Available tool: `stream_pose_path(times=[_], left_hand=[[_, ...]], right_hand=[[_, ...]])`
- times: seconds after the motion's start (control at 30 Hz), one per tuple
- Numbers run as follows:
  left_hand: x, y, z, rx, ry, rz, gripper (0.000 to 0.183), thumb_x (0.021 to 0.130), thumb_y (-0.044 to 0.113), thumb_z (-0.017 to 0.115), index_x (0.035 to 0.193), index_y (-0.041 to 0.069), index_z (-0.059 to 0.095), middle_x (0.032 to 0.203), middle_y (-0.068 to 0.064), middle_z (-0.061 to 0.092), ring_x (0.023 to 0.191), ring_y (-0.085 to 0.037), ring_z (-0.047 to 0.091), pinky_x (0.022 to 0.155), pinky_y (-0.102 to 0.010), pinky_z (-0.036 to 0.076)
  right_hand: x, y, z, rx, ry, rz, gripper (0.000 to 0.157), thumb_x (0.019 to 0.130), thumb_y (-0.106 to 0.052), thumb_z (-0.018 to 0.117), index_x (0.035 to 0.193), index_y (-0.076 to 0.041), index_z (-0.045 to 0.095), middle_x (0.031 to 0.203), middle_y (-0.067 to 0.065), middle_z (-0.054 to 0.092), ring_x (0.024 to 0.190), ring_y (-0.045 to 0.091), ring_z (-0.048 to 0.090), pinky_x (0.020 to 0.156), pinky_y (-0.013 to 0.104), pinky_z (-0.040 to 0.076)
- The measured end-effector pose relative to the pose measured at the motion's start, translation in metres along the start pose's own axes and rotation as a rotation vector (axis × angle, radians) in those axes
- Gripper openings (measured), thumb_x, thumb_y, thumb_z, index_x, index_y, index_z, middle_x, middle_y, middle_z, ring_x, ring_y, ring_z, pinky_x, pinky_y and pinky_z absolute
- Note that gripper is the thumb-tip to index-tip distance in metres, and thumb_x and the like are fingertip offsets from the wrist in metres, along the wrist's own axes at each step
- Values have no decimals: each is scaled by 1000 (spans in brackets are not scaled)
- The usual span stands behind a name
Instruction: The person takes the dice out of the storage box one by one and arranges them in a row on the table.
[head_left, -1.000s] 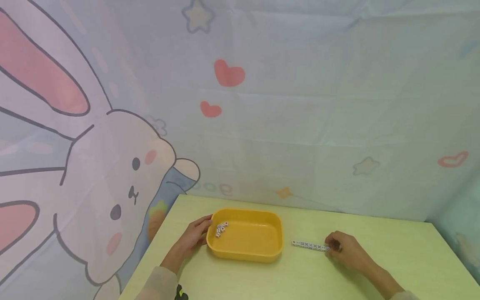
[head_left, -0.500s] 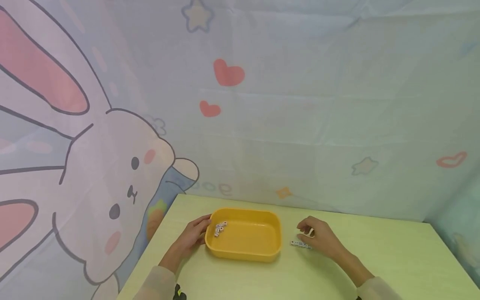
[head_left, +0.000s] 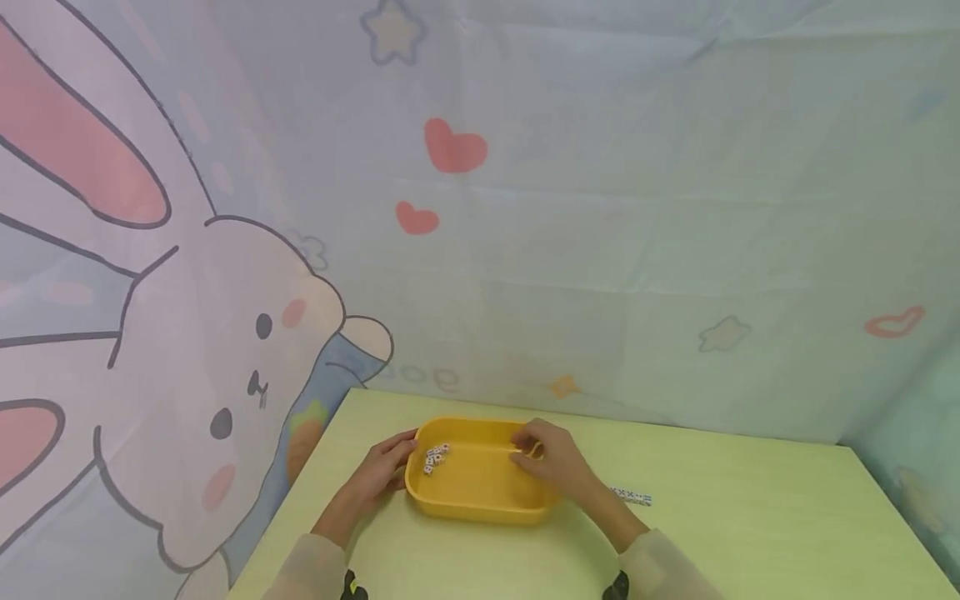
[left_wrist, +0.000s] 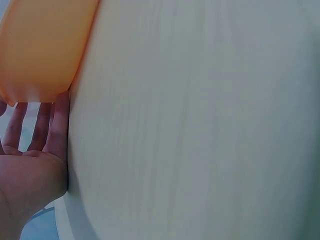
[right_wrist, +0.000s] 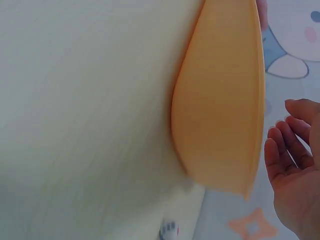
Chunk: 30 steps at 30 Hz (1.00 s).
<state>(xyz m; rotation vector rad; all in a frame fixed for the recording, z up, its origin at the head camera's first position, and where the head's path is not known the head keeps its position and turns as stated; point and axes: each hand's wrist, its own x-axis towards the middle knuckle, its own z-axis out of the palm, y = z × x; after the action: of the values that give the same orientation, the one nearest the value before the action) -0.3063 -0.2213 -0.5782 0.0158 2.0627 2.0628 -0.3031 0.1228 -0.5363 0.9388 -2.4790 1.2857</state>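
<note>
My left hand (head_left: 377, 473) holds the left end of a yellow tray (head_left: 480, 511), its fingers at the rim and outer wall. The left wrist view shows those fingers (left_wrist: 60, 117) against the tray's end. Several white dice (head_left: 435, 457) lie in a cluster inside the tray's left part. Over the tray's right end hangs my right hand (head_left: 553, 457), thumb and fingers bent with a small gap between them. Whether a die sits in that gap is too small to tell. To the right, a row of white dice (head_left: 632, 496) lies on the table, partly hidden behind the right forearm.
The pale yellow-green table (head_left: 750, 508) reaches a fabric backdrop (head_left: 600, 208) printed with a rabbit, hearts and stars. Dark bands show at both wrists near the bottom edge. Bare tabletop stretches right of the dice row.
My right hand has moved left, from the right end of the dice row, across the row, to above the tray's right part. The left hand stays at the tray's left end.
</note>
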Motion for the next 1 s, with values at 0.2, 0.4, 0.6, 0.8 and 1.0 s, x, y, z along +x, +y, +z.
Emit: stream_pose_path(times=[0.2,0.4,0.6,0.8,1.0], left_hand=[[-2,4,-4,7,15,-3,58,109,36,60,158,7,49,156,-21,52,137,-34,57,88,-36,62],[0,4,-2,-1,23,-2,58,109,36,61,158,7,50,155,-21,53,135,-34,58,89,-38,62],[2,3,-1,-3,18,-6,59,109,36,61,159,6,48,155,-23,53,135,-35,58,91,-40,62],[2,3,0,-5,7,2,59,110,35,59,159,5,48,153,-23,54,133,-35,59,91,-40,62],[2,-1,4,-12,-1,10,58,110,34,59,159,4,47,152,-23,55,132,-34,60,92,-41,62]], right_hand=[[23,-15,42,38,11,7,17,95,-9,80,110,-4,75,103,11,72,90,25,69,80,34,61],[40,-26,67,62,14,29,17,96,-7,79,111,0,74,103,11,72,92,25,68,81,34,61],[51,-26,83,150,53,98,18,95,-4,79,111,4,74,99,12,72,89,22,68,78,28,59],[61,-23,99,167,6,131,19,92,-2,78,109,5,75,97,8,73,89,19,67,78,28,58],[61,-21,113,98,-89,118,17,89,0,79,105,4,77,97,9,72,87,16,64,79,29,57]])
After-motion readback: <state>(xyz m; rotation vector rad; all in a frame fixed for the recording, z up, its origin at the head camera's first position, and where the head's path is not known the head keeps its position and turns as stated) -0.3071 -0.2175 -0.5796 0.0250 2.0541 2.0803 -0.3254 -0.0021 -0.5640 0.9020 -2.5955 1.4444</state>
